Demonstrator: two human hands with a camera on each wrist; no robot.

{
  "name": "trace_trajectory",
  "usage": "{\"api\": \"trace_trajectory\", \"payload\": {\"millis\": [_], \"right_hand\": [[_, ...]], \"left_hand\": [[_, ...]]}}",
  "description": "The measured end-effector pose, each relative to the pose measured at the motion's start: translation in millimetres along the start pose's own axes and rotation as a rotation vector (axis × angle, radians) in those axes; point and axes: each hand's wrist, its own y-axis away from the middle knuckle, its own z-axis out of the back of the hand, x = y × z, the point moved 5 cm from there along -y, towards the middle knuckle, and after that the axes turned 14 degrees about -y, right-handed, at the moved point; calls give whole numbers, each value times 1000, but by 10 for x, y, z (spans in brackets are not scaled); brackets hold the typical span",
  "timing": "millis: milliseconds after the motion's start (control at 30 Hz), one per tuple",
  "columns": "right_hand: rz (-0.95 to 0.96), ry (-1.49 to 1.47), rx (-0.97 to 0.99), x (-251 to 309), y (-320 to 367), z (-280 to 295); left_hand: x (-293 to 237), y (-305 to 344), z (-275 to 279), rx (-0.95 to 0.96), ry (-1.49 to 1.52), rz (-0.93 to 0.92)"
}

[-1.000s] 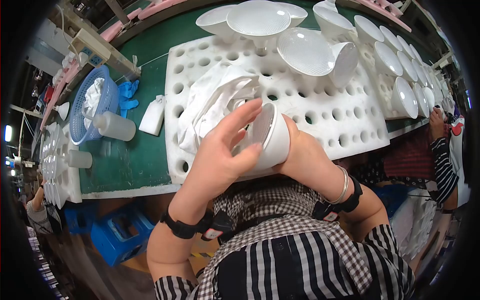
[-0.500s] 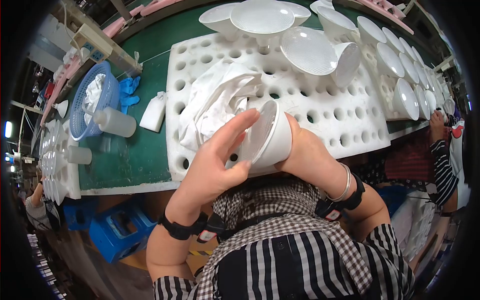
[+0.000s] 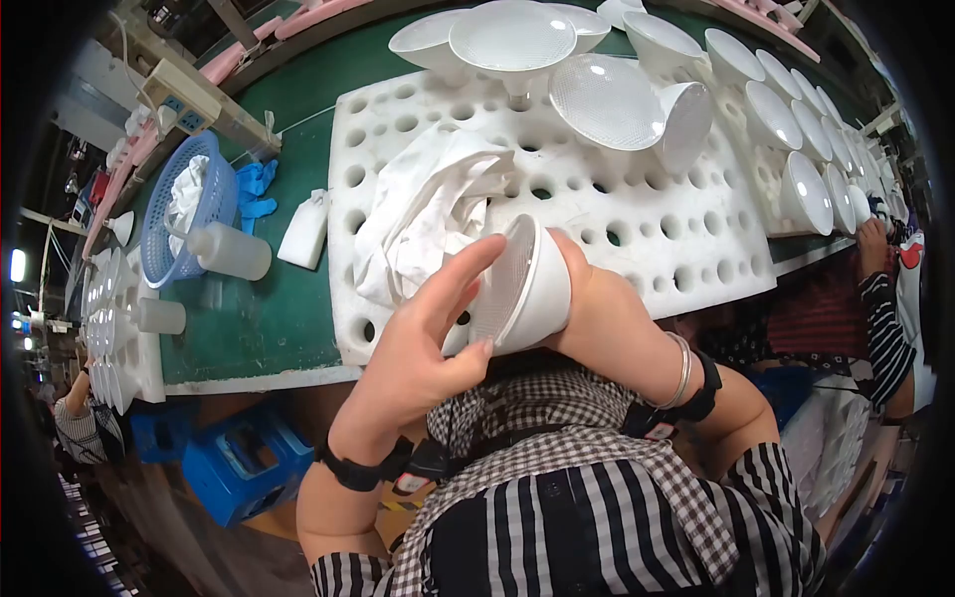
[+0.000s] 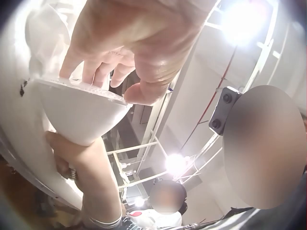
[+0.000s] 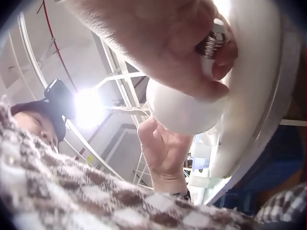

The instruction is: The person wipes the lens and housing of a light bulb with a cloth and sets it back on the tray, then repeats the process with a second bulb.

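A white reflector lamp bulb (image 3: 546,291) is held in front of the body, its textured lens tilted toward the left. My right hand (image 3: 609,306) grips it from behind, around the neck. In the right wrist view the metal screw base (image 5: 211,47) sticks out between the curled fingers. My left hand (image 3: 403,353) faces the lens with its fingers extended. Seen from the left wrist, the fingertips meet the lens side of the bulb (image 4: 86,117), and the thumb lies right at the rim. A crumpled white cloth (image 3: 428,214) lies just beyond the hands.
A white foam board (image 3: 696,254) with rows of holes lies under the work. Several similar bulbs (image 3: 609,102) stand at the back and right. On the left are a blue basket (image 3: 149,224), a squeeze bottle (image 3: 234,251) and blue gloves (image 3: 256,189). Another person's arm (image 3: 875,269) shows at right.
My left hand has shifted a little down and left, its thumb passing from over the lens to the lower rim. The bulb has dipped slightly, still in my right hand.
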Motion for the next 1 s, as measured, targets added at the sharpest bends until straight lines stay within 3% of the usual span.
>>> {"api": "trace_trajectory", "payload": {"millis": [167, 233, 333, 433, 667, 867, 967, 1000], "right_hand": [[68, 53, -25, 59, 61, -87], [83, 205, -55, 75, 116, -127], [124, 111, -63, 58, 101, -94], [149, 96, -86, 51, 89, -58], [-22, 33, 27, 30, -30, 15], [-86, -161, 31, -133, -189, 142], [-196, -300, 121, -173, -220, 182], [-255, -337, 140, -167, -216, 180]], "left_hand": [[-107, -114, 32, 4, -42, 59], [-198, -269, 33, 24, -54, 83], [-275, -400, 12, 67, -64, 142], [-176, -271, 7, 83, -48, 59], [12, 51, 7, -35, 6, 25], [-62, -68, 27, -48, -183, -64], [-87, -89, 137, -159, -372, -124], [-129, -79, 237, -336, -693, -218]]}}
